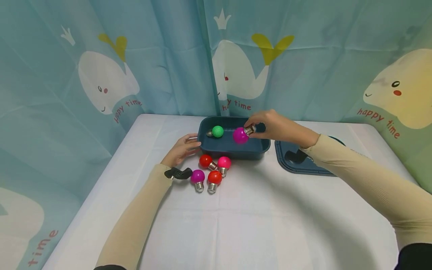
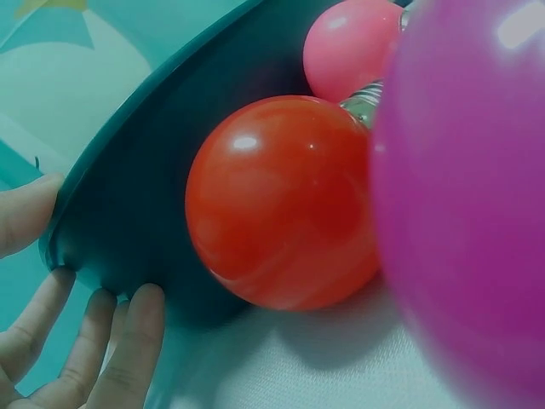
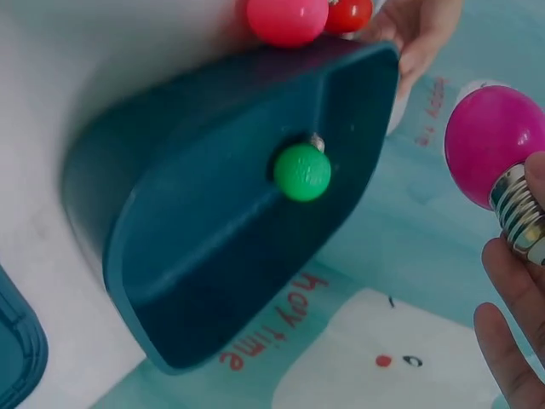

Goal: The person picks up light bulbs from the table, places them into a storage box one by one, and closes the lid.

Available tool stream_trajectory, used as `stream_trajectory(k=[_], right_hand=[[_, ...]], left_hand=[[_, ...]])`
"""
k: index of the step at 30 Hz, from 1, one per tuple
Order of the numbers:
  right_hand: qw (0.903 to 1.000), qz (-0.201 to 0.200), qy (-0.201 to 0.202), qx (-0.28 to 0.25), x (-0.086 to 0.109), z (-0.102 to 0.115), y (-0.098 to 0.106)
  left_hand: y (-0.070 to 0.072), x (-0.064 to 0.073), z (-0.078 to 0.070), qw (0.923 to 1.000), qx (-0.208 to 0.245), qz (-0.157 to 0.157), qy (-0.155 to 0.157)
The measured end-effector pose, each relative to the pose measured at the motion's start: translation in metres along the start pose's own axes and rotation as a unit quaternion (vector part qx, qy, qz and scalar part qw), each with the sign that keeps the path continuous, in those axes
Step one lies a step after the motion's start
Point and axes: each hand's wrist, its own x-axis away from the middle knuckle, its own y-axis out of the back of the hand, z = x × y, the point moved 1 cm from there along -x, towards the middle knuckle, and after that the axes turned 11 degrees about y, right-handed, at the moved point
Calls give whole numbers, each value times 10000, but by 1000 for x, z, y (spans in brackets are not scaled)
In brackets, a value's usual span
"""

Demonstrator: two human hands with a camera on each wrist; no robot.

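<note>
My right hand (image 1: 271, 125) pinches a purple light bulb (image 1: 240, 135) by its silver screw base, with the globe pointing left over the dark blue box (image 1: 233, 153). In the right wrist view that bulb (image 3: 494, 141) shows up close between thumb and fingers. Inside the box a green bulb (image 1: 217, 131) lies towards the left end. My left hand (image 1: 182, 150) touches the box's left end; in the left wrist view the thumb is at the rim and the fingertips (image 2: 145, 307) rest against the outer wall, nearly straight.
In front of the box lie a red bulb (image 1: 205, 161), a pink bulb (image 1: 224, 162), another purple bulb (image 1: 197, 176) and an orange-red bulb (image 1: 214, 177). A dark blue lid (image 1: 293, 167) lies on the right, partly under the right forearm. A whale-print curtain (image 1: 175, 56) hangs behind the white table (image 1: 256, 225).
</note>
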Motion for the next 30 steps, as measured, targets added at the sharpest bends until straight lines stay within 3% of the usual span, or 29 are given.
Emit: stream_trajectory(k=[21, 30], right_hand=[[9997, -199, -110, -17, -36, -45, -8], [9990, -182, -285, -278, -47, -61, -25]], left_hand=[[-2, 2, 0, 9999, -117, -87, 27], [-2, 2, 0, 10000, -34, -50, -18]])
